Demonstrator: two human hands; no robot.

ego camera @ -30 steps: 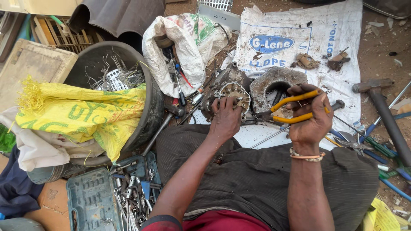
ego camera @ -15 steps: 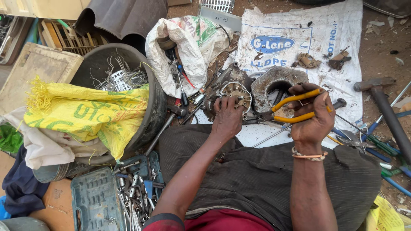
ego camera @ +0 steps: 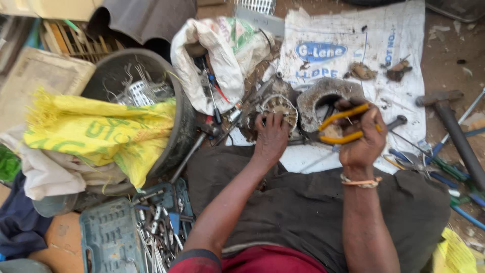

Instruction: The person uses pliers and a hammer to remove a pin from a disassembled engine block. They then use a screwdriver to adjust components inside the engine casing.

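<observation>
Right hand (ego camera: 361, 144) wraps pliers (ego camera: 343, 129) w/ glossy yellow plastic grips, smooth. Left hand (ego camera: 271, 139) rests on a round metal part (ego camera: 277, 107), dull, grimy, rough-looking (rust or dirt, can't tell). Beside it a grey cast metal housing (ego camera: 323, 96), matt, pitted. Under both, a white woven plastic sack (ego camera: 353, 40), matt, stained. Far right, hammer (ego camera: 452, 121): dark worn metal head, matt handle. Left, yellow woven sack (ego camera: 101, 134), slightly shiny, frayed at the edge, draped on a dark matt tub (ego camera: 182, 126). Near left, teal plastic tool case (ego camera: 108, 237), dusty, w/ shiny steel sockets & wrenches. Lap cloth (ego camera: 303, 212): dark, matt, soft fabric.
</observation>
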